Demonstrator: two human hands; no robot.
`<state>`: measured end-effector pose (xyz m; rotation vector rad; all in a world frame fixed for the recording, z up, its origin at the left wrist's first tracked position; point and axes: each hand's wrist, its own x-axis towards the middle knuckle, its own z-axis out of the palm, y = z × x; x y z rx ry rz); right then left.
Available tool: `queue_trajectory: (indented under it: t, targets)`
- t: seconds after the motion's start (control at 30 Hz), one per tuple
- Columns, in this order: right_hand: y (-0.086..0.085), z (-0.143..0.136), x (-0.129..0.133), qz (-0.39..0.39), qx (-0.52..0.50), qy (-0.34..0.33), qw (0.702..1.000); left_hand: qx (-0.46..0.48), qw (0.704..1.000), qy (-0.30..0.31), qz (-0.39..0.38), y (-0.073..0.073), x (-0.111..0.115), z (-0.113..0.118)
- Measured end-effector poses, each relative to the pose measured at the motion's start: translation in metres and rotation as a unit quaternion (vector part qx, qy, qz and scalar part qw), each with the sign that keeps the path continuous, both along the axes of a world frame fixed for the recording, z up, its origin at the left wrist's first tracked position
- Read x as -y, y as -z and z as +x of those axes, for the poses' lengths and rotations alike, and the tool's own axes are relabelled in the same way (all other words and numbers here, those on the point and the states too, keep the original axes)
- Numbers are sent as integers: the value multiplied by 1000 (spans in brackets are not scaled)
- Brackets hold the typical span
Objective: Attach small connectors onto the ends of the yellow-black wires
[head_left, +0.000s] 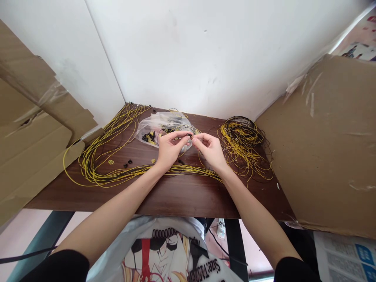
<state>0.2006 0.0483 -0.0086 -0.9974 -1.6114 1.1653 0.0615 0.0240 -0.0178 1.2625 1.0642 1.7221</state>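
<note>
The desk (164,196) is showing a dark wood-grain top with a smooth, faintly glossy finish, and the yellow wires (96,156) lying across it are looking like thin, smooth plastic-coated strands. The bag (152,123) behind the hands is appearing as clear, crinkled, shiny plastic holding small black and yellow plastic pieces (149,137). The brown cardboard sheets (323,149) at both sides are looking matt and rough, with glossy strips of tape (310,94) catching light, while the wall (205,51) behind is showing matt white paint with scuffs.
</note>
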Motion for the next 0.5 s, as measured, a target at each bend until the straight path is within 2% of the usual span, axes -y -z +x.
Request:
queue_trajectory:
  t: [0.2, 0.5]
  targets:
    - [-2, 0, 1, -27, -25, 11, 999, 5, 1000, 3, 0, -1, 1, 1]
    - [-2, 2, 1, -5, 6, 15, 1000, -12, 1000, 2, -16, -1, 3, 2]
